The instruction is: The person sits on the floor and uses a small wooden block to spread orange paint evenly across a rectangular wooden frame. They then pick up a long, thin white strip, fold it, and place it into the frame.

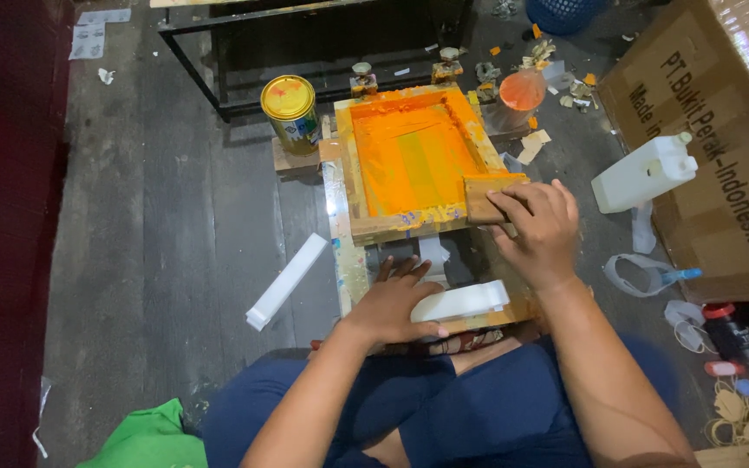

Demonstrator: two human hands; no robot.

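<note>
The wooden-framed printing screen flooded with orange ink (411, 160) is lying flat on the low, paint-spattered work board (346, 260), straight ahead of the person's knees; the right hand (537, 227) is closing its fingers over the wooden-handled squeegee (487, 198) at the screen's near right corner; the left hand (394, 303) is pressing down just below the screen's near edge, thumb against a white plastic piece (463, 300), fingers half spread and holding nothing that I can make out. To pull well here, I'd judge: keep the blade tilted, pressure even, frame pinned still. The right wrist is cocked, its forearm reaching forward; the left elbow is tucked; a yellow-lidded tin (289, 109) is standing left of the screen.
</note>
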